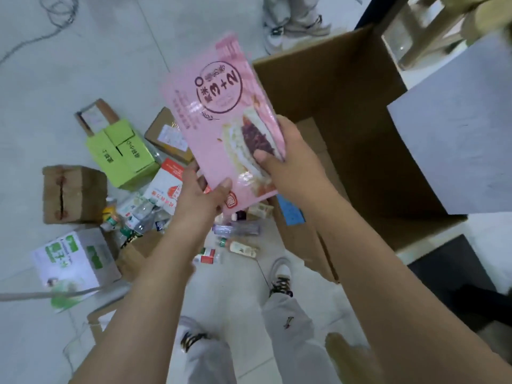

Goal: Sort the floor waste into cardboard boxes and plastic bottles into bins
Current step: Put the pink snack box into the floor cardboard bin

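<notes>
A: Pose of left hand [202,195]?
B: Grips the near corner of the pink carton [221,106], thumb on top.
A: And right hand [288,159]?
B: Grips the carton's right edge, thumb across its face. Both forearms bare, extended.

The flat pink cardboard packet [221,120] hides the left hand's [202,198] fingers and part of the brown taped parcel [163,134] beyond it. Below the hands, the small plastic bottles [238,231] are blurred, their labels unreadable. Right of the right hand [288,159], the grey bench [457,139] covers a corner of the large open brown cardboard box [346,106].
</notes>
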Tool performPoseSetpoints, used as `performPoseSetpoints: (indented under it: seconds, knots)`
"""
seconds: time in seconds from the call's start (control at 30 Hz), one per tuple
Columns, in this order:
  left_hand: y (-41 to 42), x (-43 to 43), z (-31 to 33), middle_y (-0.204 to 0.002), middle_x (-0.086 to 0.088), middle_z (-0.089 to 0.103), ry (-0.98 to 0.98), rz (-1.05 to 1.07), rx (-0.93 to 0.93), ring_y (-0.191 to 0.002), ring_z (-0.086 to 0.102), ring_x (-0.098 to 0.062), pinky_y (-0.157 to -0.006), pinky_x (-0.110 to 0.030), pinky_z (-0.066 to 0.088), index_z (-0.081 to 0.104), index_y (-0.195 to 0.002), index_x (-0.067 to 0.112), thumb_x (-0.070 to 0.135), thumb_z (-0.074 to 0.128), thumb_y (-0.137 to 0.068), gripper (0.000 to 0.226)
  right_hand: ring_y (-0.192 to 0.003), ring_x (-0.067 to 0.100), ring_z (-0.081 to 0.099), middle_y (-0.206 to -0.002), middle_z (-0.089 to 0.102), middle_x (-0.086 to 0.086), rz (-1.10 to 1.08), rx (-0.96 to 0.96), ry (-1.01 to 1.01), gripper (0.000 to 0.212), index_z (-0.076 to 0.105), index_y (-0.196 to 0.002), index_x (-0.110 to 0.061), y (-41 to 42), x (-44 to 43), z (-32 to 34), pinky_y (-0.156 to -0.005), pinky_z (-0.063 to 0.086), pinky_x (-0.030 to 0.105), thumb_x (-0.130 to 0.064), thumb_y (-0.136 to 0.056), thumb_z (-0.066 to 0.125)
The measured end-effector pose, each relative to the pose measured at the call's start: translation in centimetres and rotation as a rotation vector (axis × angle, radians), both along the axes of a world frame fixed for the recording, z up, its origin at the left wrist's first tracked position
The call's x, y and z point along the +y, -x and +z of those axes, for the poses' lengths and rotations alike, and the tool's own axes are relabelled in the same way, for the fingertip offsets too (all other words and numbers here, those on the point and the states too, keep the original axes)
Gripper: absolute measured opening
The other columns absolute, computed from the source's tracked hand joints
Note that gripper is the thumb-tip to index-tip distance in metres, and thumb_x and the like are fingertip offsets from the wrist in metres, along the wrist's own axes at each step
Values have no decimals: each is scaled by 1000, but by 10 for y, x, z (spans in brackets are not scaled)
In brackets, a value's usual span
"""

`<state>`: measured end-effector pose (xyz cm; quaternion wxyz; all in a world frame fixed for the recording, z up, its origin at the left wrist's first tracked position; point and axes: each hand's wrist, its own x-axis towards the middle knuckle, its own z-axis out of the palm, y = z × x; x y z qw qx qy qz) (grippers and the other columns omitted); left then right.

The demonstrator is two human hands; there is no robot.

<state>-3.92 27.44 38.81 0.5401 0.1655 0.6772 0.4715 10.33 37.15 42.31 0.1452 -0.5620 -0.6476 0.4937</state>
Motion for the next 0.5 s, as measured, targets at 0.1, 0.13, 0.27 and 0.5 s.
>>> performPoseSetpoints:
  seconds: [0.1, 0.13, 0.27, 0.5]
  knots:
    - [-39, 41, 21, -130, 6, 59, -98, -104, -2, -112, 63, -10, -87, -41, 57, 31, -141, 26, 5, 59, -92, 59, -108, 6, 59, -116, 57, -17, -84, 43, -38, 52, 36, -140, -34, -52, 27, 27, -84, 56, 34, -25, -95, 60]
    - [-54, 54, 25, -128, 8, 59, -110, -137, -12, -110, 63, -9, -87, -40, 57, 32, -139, 26, 4, 58, -93, 57, -107, 5, 60, -116, 57, -18, -117, 46, -45, 52, 36, -141, -34, -71, 35, 28, -83, 55, 29, -26, -95, 60]
    - [-117, 98, 24, -131, 6, 55, -91, -296, 8, -120, 55, -14, -100, -38, 49, 26, -144, 25, 12, 57, -94, 60, -97, -12, 61, -116, 58, -21, -188, -22, -25, 50, 39, -140, -36, -136, 63, 9, -69, 52, 11, -41, -94, 59]
    - [-155, 145, 2, -137, 6, 52, 58, -408, -36, -123, 52, -15, -92, -26, 46, 22, -144, 29, 25, 57, -95, 60, -98, 9, 63, -110, 61, -21, -236, -23, 256, 35, 46, -126, -43, -177, 111, -39, -77, 59, 38, -43, -93, 60]
